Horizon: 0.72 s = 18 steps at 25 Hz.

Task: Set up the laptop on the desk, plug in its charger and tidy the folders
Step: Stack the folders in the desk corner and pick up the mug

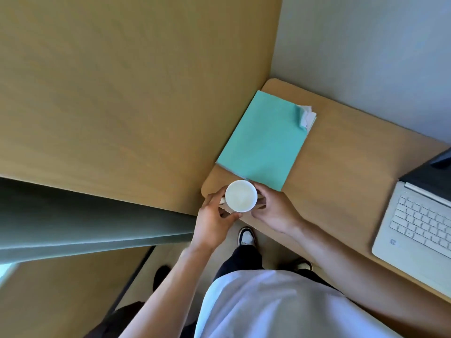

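We hold a white cup (241, 196) between our left hand (214, 217) and right hand (273, 209). It sits at the desk (341, 152) corner, just beside the teal folder (264, 140).

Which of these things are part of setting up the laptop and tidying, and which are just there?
Part of the job: white laptop, open on the desk; teal folder.

Just there: white cup, held by left hand and right hand.
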### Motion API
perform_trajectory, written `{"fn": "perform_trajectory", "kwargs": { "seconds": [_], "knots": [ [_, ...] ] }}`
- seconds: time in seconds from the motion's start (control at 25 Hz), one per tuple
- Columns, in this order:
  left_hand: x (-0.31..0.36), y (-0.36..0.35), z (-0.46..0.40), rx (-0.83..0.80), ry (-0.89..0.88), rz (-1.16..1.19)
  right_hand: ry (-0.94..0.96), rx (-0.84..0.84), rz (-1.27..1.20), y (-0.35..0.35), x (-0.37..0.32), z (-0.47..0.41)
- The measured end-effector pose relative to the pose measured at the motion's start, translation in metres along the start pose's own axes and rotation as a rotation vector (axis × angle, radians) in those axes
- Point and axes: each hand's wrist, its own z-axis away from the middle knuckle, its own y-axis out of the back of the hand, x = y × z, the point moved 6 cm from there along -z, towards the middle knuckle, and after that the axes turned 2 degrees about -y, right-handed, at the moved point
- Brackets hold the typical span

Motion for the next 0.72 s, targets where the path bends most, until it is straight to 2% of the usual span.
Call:
{"fn": "perform_trajectory", "kwargs": {
  "seconds": [0.24, 0.44, 0.72],
  "knots": [
    [-0.022, 0.030, -0.020, 0.078, 0.144, 0.086, 0.056, -0.043, 0.053, -0.029, -0.045, -0.044],
    [-0.031, 0.031, -0.026, 0.096, 0.211, 0.224, 0.028, -0.062, 0.107, -0.035, -0.047, -0.064],
    [-0.032, 0.027, -0.031, 0.115, 0.254, 0.276, -0.025, -0.055, 0.129, -0.036, -0.047, -0.076]
  ]
}}
